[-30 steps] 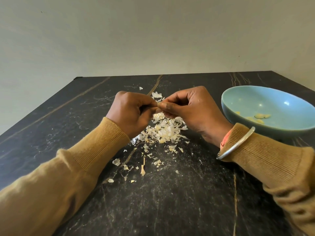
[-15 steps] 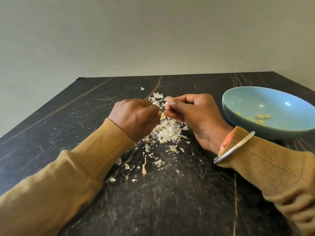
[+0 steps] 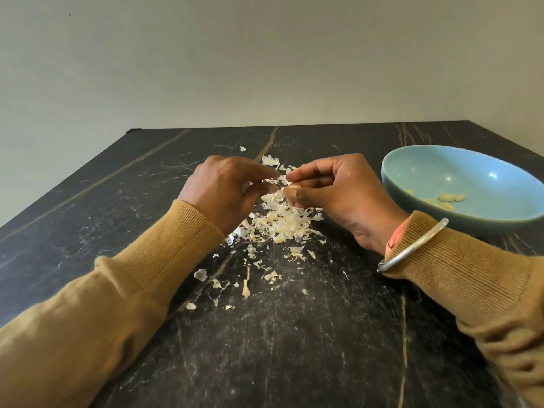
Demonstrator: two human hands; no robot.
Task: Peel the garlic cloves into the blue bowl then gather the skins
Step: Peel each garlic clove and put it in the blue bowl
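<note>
My left hand (image 3: 226,189) and right hand (image 3: 338,187) meet just above the skins (image 3: 282,222), fingertips pinching a mostly hidden clove (image 3: 282,185) between them; the bowl (image 3: 412,160), right, holds peeled cloves (image 3: 447,198).

plain off-white wall (image 3: 265,69), matte, rising behind the far edge of the table (image 3: 294,363). two small dark specks (image 3: 70,14) on the wall, upper left. table surface black, marble-look, with pale veins and thin brown streaks. light soft, even.
</note>
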